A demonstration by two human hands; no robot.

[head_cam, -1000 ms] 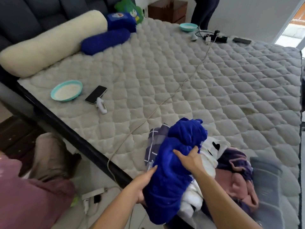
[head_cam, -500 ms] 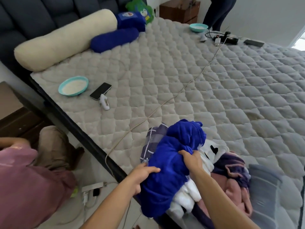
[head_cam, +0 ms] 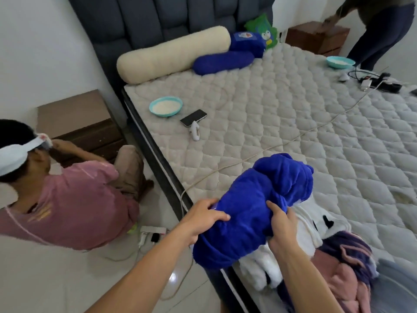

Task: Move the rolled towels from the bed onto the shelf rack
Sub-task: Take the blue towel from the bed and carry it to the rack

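A bedroom with a pale tiled floor (head_cam: 56, 279) and a wide bed (head_cam: 293, 114) under a quilted beige cover fills the view. Nearest, at the bed's corner, both hands grip a rolled blue towel (head_cam: 255, 213): the left hand (head_cam: 203, 219) curls over its near left end, fingers on top, and the right hand (head_cam: 282, 227) clutches its right side with the fingers dug into the fabric. The blue roll lies across the top of a heap of other towels on the bed's edge, a white towel (head_cam: 309, 231) directly beneath it and pink and purple towels (head_cam: 347, 267) just to the right. On the floor to the left a person in a pink shirt (head_cam: 74, 199) crouches beside the bed frame, near a power strip (head_cam: 151, 232) with plugs. A thin cable (head_cam: 293, 141) runs from the floor diagonally across the cover. Farther up the bed sit a dark phone (head_cam: 193, 117), a small white device (head_cam: 194, 131) touching it, and a teal bowl (head_cam: 165, 106) just to the left. At the padded headboard (head_cam: 171, 16) lie a cream bolster (head_cam: 171, 53), a blue bolster (head_cam: 223, 62) and a blue pillow (head_cam: 247, 42). At the far side stand a second teal bowl (head_cam: 340, 62), a tangle of chargers (head_cam: 372, 80), a wooden nightstand (head_cam: 316, 37) and another person (head_cam: 381, 26) bending over it.
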